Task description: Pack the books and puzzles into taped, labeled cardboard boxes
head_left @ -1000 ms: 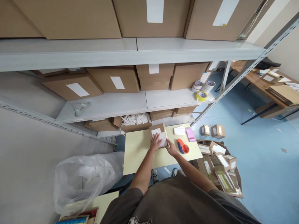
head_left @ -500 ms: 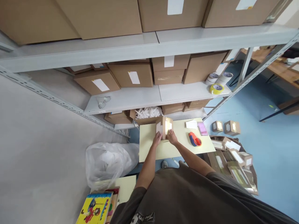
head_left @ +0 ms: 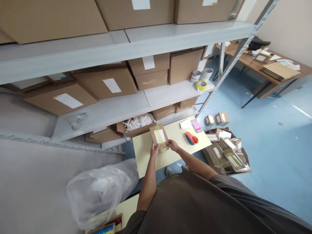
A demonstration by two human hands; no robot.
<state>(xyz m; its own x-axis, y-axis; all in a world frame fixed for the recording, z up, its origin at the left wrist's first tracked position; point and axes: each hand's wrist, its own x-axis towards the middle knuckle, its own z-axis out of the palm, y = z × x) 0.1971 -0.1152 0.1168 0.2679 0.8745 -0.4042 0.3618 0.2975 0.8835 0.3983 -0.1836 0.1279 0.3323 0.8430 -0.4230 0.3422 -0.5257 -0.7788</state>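
Holding a small cardboard box (head_left: 159, 138) between both hands, over the left half of a pale yellow surface (head_left: 142, 154). Presenting upward a white label (head_left: 161, 136) with a strip of yellowish tape (head_left: 158, 127) running across the box. Cannot tell about contact between box underside and surface. Wrapping the left hand (head_left: 154, 150) part-way closed around the near left edge, thumb toward the labelled face. Gripping the near right corner with the right hand (head_left: 173, 145), fingers curled in and partly hidden; cannot tell exactly how tightly.

Can see on the same surface, to the right, an orange-and-blue tape dispenser (head_left: 191, 138), and farther back some white paper (head_left: 185, 123) near a pink item (head_left: 196, 126), too blurred to identify. Can make out, just beyond the far left edge, an open carton (head_left: 141, 130) full of white packing pieces (head_left: 140, 121). Can find higher up, toward the right end of a grey shelf (head_left: 168, 96), white tape rolls (head_left: 195, 76) beside a yellow tape roll (head_left: 201, 85). Can see on the blue floor (head_left: 273, 143), to the right, a heap of labelled boxes (head_left: 226, 151); at near left, a cloudy plastic bag (head_left: 102, 188).
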